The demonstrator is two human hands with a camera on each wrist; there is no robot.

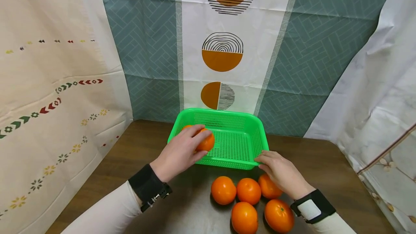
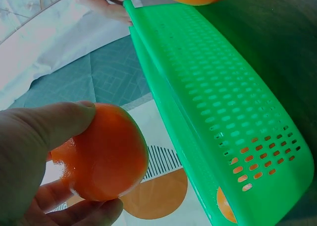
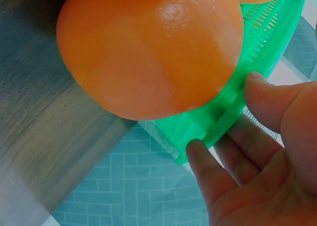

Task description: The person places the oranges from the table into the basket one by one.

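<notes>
A green plastic basket point(image 1: 232, 146) stands on the dark wooden table point(image 1: 325, 169). My left hand point(image 1: 194, 143) grips an orange point(image 1: 207, 143) just above the basket's left side; the left wrist view shows thumb and fingers curled round this orange point(image 2: 106, 156). A second orange point(image 1: 186, 127) lies in the basket, mostly hidden behind that hand. My right hand point(image 1: 264, 160) pinches the basket's near right corner, thumb on top of the rim point(image 3: 233, 107) and fingers point(image 3: 210, 179) underneath. Several loose oranges point(image 1: 248, 190) lie on the table in front of the basket, close to my right wrist.
Patterned cloth backdrops hang close behind the basket point(image 1: 224, 53) and along the left point(image 1: 48, 100) and right point(image 1: 373, 93) sides. Bare table shows to the left of the basket and at the far right.
</notes>
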